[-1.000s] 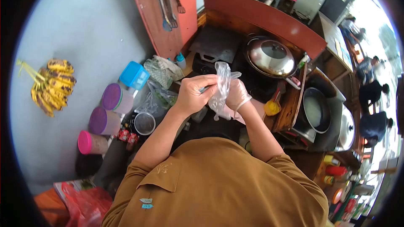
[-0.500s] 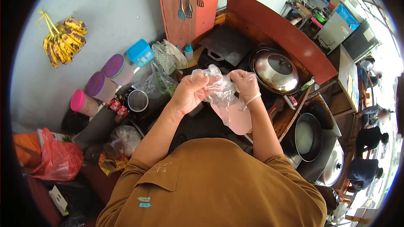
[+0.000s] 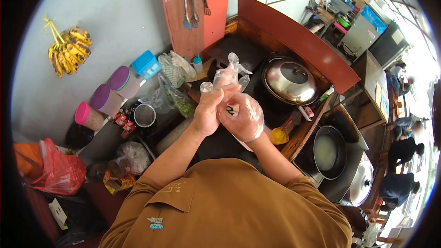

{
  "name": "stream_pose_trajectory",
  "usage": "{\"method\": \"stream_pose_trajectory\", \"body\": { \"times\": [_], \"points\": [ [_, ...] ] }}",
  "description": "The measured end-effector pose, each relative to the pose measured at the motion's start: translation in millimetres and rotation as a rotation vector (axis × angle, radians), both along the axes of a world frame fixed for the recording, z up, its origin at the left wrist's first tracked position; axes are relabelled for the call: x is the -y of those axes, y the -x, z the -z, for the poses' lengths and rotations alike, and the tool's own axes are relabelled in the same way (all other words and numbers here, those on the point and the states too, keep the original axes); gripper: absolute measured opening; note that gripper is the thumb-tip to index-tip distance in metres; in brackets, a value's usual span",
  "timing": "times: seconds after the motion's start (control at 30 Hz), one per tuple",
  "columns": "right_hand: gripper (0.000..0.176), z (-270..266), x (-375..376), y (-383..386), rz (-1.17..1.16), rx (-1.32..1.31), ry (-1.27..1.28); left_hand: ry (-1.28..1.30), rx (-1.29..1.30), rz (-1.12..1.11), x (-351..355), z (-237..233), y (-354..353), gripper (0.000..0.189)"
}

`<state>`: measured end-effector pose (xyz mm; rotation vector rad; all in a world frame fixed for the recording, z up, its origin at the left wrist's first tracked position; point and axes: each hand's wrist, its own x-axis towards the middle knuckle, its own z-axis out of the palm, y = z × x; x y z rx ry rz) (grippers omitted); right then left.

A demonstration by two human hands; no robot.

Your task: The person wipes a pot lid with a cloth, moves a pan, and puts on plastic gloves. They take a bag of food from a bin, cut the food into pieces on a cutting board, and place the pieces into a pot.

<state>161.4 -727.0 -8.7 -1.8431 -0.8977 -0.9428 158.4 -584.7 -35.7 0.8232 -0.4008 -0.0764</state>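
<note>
A clear plastic glove (image 3: 228, 77) is partly over my left hand (image 3: 207, 115), whose fingers stretch upward inside it. Loose glove fingertips stick out past my own. My right hand (image 3: 247, 118), which also wears a clear glove, is curled with its fingertips pinching the plastic near the left palm. Both hands are held together above the dark work surface. Just right of them, a yellow container (image 3: 278, 136) stands near the wooden edge. A pink flat thing below the right hand is mostly covered.
A domed lidded wok (image 3: 291, 82) sits right of my hands, with a pan of pale liquid (image 3: 325, 152) farther right. Purple-lidded tubs (image 3: 106, 99), a small strainer (image 3: 144, 115) and bagged greens (image 3: 182, 103) stand left. Bananas (image 3: 70, 50) hang on the wall. People (image 3: 400, 190) sit far right.
The crumpled glove has opened out over my left fingers. My right hand has moved left and down against the left hand. The pink flat thing is now mostly hidden, and the view has shifted slightly.
</note>
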Motion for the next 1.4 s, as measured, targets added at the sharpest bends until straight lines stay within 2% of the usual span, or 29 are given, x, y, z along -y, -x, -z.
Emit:
{"method": "stream_pose_trajectory", "body": {
  "times": [0.07,0.13,0.2,0.27,0.3,0.4,0.43,0.47,0.5,0.53,0.57,0.63,0.67,0.73,0.8,0.83,0.9,0.93,0.97,1.03,1.07,1.1,1.17,1.2,1.23,1.3,1.37,1.4],
  "points": [
    [0.025,10.2,-1.5,-5.8,0.072,-0.219,-0.168,0.012,0.082,0.022,9.5,3.3,-2.6,0.048],
    [0.027,7.5,4.1,-11.1,0.094,-0.154,-0.15,0.034,0.224,0.066,7.7,5.8,-7.1,0.055],
    [0.028,5.3,7.8,-9.6,0.119,-0.1,-0.131,0.046,0.226,0.011,13.7,-0.4,-6.6,0.054],
    [0.023,-2.4,12.5,-7.2,0.164,-0.246,-0.085,0.069,0.238,-0.043,18.8,-7.2,-6.8,0.054],
    [0.021,-4.3,15.5,-5.0,0.186,-0.322,-0.057,0.112,0.217,0.014,21.4,-8.1,-2.5,0.054],
    [0.014,9.9,19.6,-14.6,0.205,-0.238,-0.037,0.147,0.162,0.077,24.9,-5.8,-8.5,0.053],
    [0.012,14.4,18.0,-18.3,0.207,-0.205,-0.042,0.132,0.117,0.078,23.1,-3.6,-8.7,0.052],
    [0.008,13.7,18.9,-18.5,0.209,-0.171,-0.006,0.092,0.016,-0.019,22.3,-4.9,-5.1,0.051],
    [0.008,15.3,18.1,-17.6,0.254,-0.165,0.036,0.047,-0.065,-0.063,19.1,12.7,-14.8,0.053],
    [0.007,20.4,15.6,-20.2,0.262,-0.142,0.031,-0.062,-0.175,-0.182,22.3,7.5,-13.3,0.05],
    [0.007,21.7,11.9,-18.7,0.248,-0.207,0.065,-0.302,-0.041,-0.312,19.8,36.6,-25.9,0.035],
    [0.01,23.4,-2.5,-15.2,0.197,-0.149,0.112,-0.865,0.111,-0.667,10.5,41.9,-16.8,0.019],
    [0.013,30.6,-8.2,-19.7,0.154,-0.183,0.141,-0.961,0.052,-0.656,7.6,41.9,-13.1,0.02],
    [0.012,32.1,-21.1,-19.6,0.041,-0.266,0.261,-1.034,-0.045,-0.676,-11.3,51.7,-0.3,0.023],
    [0.008,40.0,-31.1,-27.6,-0.057,-0.237,0.447,-1.062,0.333,-0.814,-25.3,63.6,9.4,0.021],
    [0.008,45.0,-38.4,-28.5,-0.085,-0.239,0.47,-1.053,0.303,-0.838,-31.8,69.5,14.2,0.021],
    [0.005,53.9,-54.8,-26.8,-0.175,-0.224,0.689,-1.201,0.368,-0.837,-51.9,72.2,31.2,0.022],
    [0.006,53.0,-64.5,-23.6,-0.251,-0.225,0.685,-1.293,0.221,-0.702,-59.5,69.0,40.5,0.021],
    [0.006,55.4,-74.9,-20.3,-0.277,-0.226,0.702,-1.286,0.193,-0.719,-67.0,74.8,46.8,0.021],
    [0.008,60.0,-97.1,-13.2,-0.477,-0.213,0.687,-1.048,0.055,-0.527,-79.3,85.7,57.8,0.025],
    [0.012,59.0,-111.5,-10.1,-0.533,-0.082,0.625,-0.976,0.101,-0.62,-84.7,104.3,59.6,0.025],
    [0.012,62.2,-118.1,-6.5,-0.549,-0.082,0.631,-0.972,0.088,-0.633,-91.4,121.3,60.7,0.025],
    [0.015,69.7,-128.7,-1.5,-0.494,-0.019,0.292,-0.569,-0.004,-0.725,-109.5,144.7,61.4,0.036],
    [0.017,73.0,-131.6,-0.6,-0.491,-0.02,0.286,-0.397,-0.504,-0.415,-128.2,103.1,89.5,0.054],
    [0.017,79.2,-138.1,-1.5,-0.525,-0.06,0.329,-0.082,-0.346,-0.455,-133.3,117.5,91.1,0.069],
    [0.028,93.2,-159.1,5.0,-0.322,-0.372,0.424,0.27,-0.474,-0.375,-147.7,118.5,94.8,0.078],
    [0.039,157.4,-175.8,-18.1,-0.37,-0.434,0.173,0.453,-0.494,-0.289,-163.6,106.9,92.8,0.082],
    [0.039,148.7,-176.7,-21.1,-0.332,-0.426,0.164,0.508,-0.496,-0.265,-169.3,101.7,92.7,0.081]
  ]
}}
